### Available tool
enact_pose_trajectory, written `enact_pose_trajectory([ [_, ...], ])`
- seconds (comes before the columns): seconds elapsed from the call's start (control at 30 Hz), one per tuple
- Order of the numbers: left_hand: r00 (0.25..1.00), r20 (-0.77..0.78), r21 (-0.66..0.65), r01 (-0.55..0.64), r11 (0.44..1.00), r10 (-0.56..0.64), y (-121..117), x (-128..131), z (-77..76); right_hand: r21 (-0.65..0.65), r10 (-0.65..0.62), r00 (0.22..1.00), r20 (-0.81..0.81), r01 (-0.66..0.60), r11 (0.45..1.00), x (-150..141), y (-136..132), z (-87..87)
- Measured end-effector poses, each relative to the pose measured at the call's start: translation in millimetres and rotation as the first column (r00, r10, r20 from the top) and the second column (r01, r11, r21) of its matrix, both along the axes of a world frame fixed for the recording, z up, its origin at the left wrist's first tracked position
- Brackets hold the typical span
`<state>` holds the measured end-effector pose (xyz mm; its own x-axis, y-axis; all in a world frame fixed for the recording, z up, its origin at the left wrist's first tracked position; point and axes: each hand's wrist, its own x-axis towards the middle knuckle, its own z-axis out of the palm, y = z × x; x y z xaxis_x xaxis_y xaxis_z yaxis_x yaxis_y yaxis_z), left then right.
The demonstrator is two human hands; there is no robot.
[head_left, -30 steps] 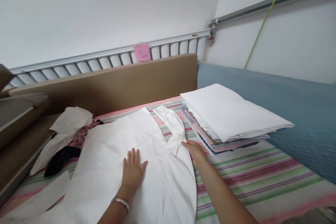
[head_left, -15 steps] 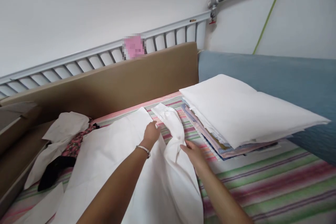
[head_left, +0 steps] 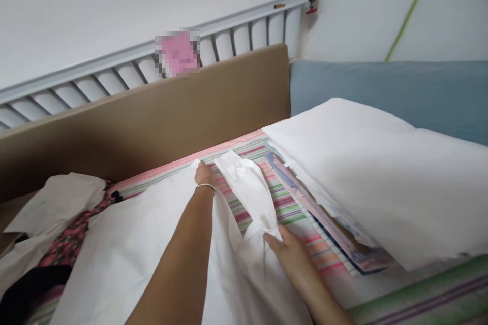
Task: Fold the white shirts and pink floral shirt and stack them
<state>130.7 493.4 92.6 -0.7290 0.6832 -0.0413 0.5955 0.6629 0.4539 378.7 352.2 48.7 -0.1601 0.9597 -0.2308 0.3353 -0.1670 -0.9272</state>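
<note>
A white garment (head_left: 152,233) lies spread over the striped bed cover, its near end running out of view. My left hand (head_left: 204,174) reaches to the far corner of its wide flat part, fingers closed on the edge and partly hidden behind the wrist. On the right, a narrow twisted length of the same cloth, like a sleeve or a leg (head_left: 251,188), bends back toward me. My right hand (head_left: 287,249) pinches this length at a creased bend, thumb on top. Striped cover (head_left: 244,208) shows between the two parts.
Right of the garment stands a stack of folded cloths (head_left: 328,223) topped by a large white folded piece (head_left: 381,177). A brown padded board (head_left: 190,111) and a blue one (head_left: 381,84) border the bed. White, floral and black clothes (head_left: 57,203) lie at left.
My left hand has moved left and slightly away to the garment's far corner. My right hand has come down a little along the twisted cloth. The view has shifted closer to the bed.
</note>
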Motion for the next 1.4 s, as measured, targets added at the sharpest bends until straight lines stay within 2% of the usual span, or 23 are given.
enact_pose_trajectory([
  [0.13,0.994,0.11,0.045,0.022,0.999,-0.026,-7.5,-32.7,12.3,-0.078,-0.035,0.957,-0.287,0.013,0.997,-1.8,-9.5,18.0],
  [0.23,0.979,0.196,0.126,0.026,0.992,-0.05,-17.6,-52.1,20.5,-0.185,-0.082,0.848,-0.523,-0.019,0.983,-6.0,-26.1,45.2],
  [0.33,0.962,0.263,0.244,0.012,0.97,-0.079,-30.5,-66.1,26.4,-0.277,-0.085,0.736,-0.672,-0.143,0.95,-16.2,-47.5,75.2],
  [0.47,0.948,0.287,0.392,0.013,0.92,-0.135,-49.4,-80.1,34.9,-0.213,0.019,0.65,-0.76,-0.276,0.937,-40.1,-80.0,103.4],
  [0.6,0.942,0.276,0.502,0.028,0.865,-0.191,-63.6,-99.0,40.3,-0.067,0.189,0.608,-0.771,-0.373,0.926,-67.6,-113.1,113.5],
  [0.73,0.944,0.265,0.544,0.022,0.839,-0.197,-80.3,-124.4,35.4,0.063,0.422,0.675,-0.605,-0.488,0.87,-90.8,-147.5,102.6],
  [0.87,0.949,0.27,0.494,0.011,0.87,-0.165,-98.4,-148.4,14.3,0.219,0.689,0.667,-0.283,-0.655,0.723,-113.7,-170.5,68.7],
  [0.97,0.946,0.302,0.44,-0.03,0.897,-0.117,-108.2,-160.5,-6.3,0.301,0.759,0.646,-0.083,-0.71,0.637,-125.9,-176.5,42.1],
  [1.03,0.936,0.342,0.436,-0.08,0.896,-0.083,-112.6,-165.5,-17.9,0.33,0.786,0.617,-0.031,-0.736,0.591,-129.5,-178.0,30.0],
  [1.13,0.924,0.375,0.472,-0.124,0.873,-0.072,-116.3,-169.7,-27.6,0.346,0.809,0.588,-0.009,-0.757,0.554,-131.1,-179.2,19.3],
  [1.23,0.921,0.382,0.514,-0.14,0.846,-0.079,-117.6,-171.4,-29.1,0.296,0.817,0.574,0.045,-0.789,0.538,-133.3,-179.6,12.7],
  [1.4,0.939,0.337,0.568,-0.144,0.811,-0.069,-119.3,-169.7,-23.5,0.25,0.812,0.583,0.023,-0.79,0.56,-134.2,-179.7,12.0],
])
